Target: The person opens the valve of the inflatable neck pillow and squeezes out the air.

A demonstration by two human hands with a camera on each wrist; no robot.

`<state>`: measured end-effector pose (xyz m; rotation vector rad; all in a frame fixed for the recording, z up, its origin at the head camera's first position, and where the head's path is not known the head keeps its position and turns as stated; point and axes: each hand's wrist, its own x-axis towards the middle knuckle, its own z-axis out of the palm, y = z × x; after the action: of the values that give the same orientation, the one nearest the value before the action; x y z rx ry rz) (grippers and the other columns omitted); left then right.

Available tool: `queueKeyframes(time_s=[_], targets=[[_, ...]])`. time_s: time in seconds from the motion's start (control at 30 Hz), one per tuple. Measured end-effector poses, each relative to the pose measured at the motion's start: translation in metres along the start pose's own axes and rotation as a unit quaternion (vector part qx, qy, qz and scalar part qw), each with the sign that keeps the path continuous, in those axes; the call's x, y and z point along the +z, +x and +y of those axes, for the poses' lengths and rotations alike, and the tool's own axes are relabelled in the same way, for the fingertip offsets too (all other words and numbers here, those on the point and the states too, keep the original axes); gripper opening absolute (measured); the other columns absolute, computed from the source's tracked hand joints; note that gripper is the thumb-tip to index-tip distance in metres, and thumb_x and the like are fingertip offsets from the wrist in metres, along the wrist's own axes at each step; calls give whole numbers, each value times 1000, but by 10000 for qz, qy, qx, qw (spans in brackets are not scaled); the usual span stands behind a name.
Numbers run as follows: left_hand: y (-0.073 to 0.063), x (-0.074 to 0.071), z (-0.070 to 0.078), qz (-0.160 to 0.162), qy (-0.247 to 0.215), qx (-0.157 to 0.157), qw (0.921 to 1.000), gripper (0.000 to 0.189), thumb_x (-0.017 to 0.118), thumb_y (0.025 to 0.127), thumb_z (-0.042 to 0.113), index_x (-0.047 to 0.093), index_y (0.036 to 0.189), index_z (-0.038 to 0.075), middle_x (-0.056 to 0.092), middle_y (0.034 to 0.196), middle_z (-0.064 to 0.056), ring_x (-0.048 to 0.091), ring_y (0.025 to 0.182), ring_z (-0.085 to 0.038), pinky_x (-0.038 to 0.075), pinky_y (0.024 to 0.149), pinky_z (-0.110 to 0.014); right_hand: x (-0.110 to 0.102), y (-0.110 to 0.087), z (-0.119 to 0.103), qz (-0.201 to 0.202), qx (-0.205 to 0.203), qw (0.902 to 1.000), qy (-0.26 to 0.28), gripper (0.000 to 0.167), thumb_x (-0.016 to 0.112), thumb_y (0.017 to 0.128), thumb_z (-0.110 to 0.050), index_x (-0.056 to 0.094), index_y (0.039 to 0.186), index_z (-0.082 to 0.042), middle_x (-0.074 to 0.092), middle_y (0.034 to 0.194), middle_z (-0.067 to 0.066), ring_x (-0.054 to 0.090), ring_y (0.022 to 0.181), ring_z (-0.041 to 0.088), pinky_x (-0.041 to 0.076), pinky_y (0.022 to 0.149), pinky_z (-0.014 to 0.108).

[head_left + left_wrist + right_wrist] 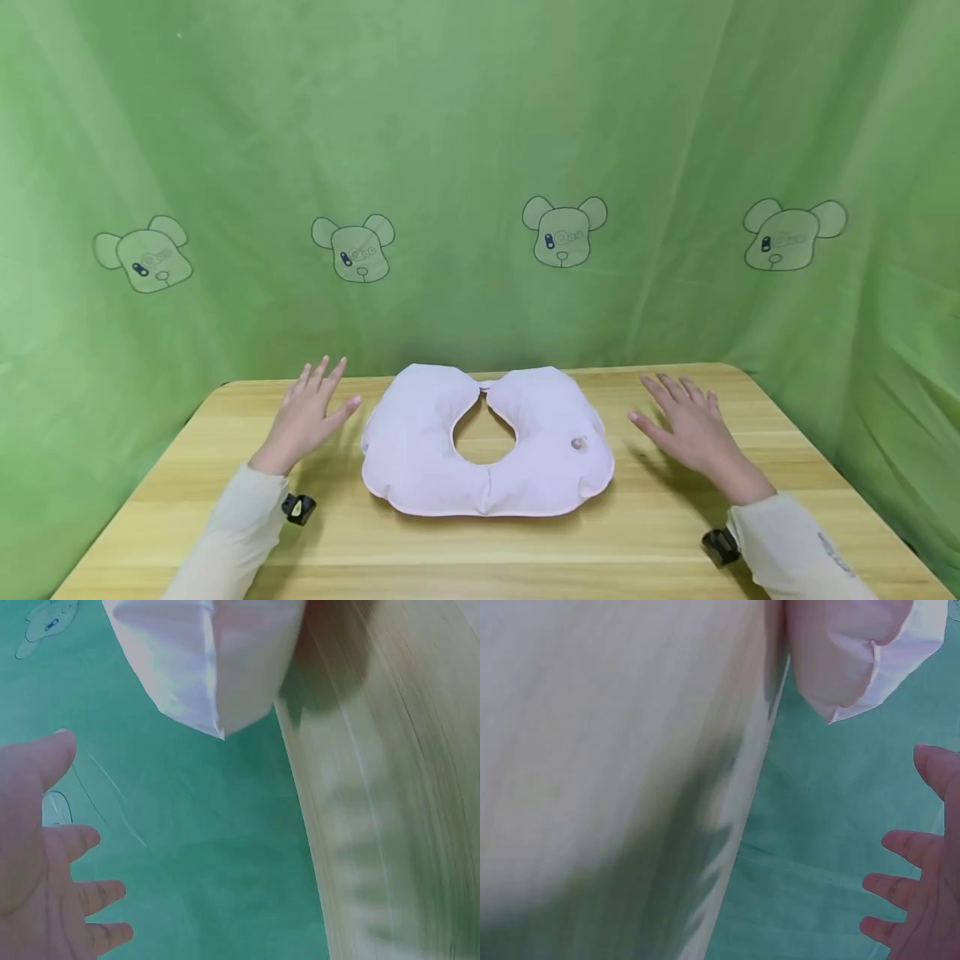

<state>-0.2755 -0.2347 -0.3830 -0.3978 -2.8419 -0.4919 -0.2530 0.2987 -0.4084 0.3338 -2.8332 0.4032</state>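
Note:
A pale pink inflated neck pillow lies in the middle of the wooden table, its narrow opening facing the far edge. A small round valve shows on its right side. Left of the pillow, my left hand hovers with fingers spread, apart from it. On the other side my right hand is likewise spread over the table and holds nothing. Both wrist views show a bulging end of the pillow beyond the thumb, with a gap between.
The light wooden table has its far edge close to a green curtain printed with bear heads. More green cloth hangs at both sides. Each sleeve cuff carries a small black wrist device.

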Motion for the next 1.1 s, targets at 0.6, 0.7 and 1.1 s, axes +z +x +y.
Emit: queueKeyframes(time_s=[0.6, 0.7, 1.1], targets=[[-4, -3, 43, 336, -475, 725, 9957, 69, 52, 93, 46, 29, 148, 12, 23, 154, -16, 18, 140, -41, 13, 111, -61, -7, -3, -24, 390, -685, 9947, 665, 66, 57, 91, -41, 41, 139, 2, 35, 142, 31, 26, 128, 54, 16, 102, 69], [-2, -2, 51, 345, -562, 850, 9942, 68, 52, 93, 46, 30, 148, 13, 23, 154, -15, 19, 140, -39, 15, 111, -60, -7, -3, -26, 472, -816, 9928, 738, 64, 59, 91, -38, 43, 138, 2, 39, 140, 29, 29, 127, 52, 18, 102, 67], [-7, 14, 80, 392, -882, 1459, 9846, 66, 61, 91, 36, 35, 145, 10, 33, 150, -16, 30, 136, -39, 24, 109, -57, -6, -4, -41, 429, -1149, 9845, 1256, 57, 63, 90, -30, 46, 135, 1, 47, 136, 24, 35, 126, 47, 24, 101, 67]])
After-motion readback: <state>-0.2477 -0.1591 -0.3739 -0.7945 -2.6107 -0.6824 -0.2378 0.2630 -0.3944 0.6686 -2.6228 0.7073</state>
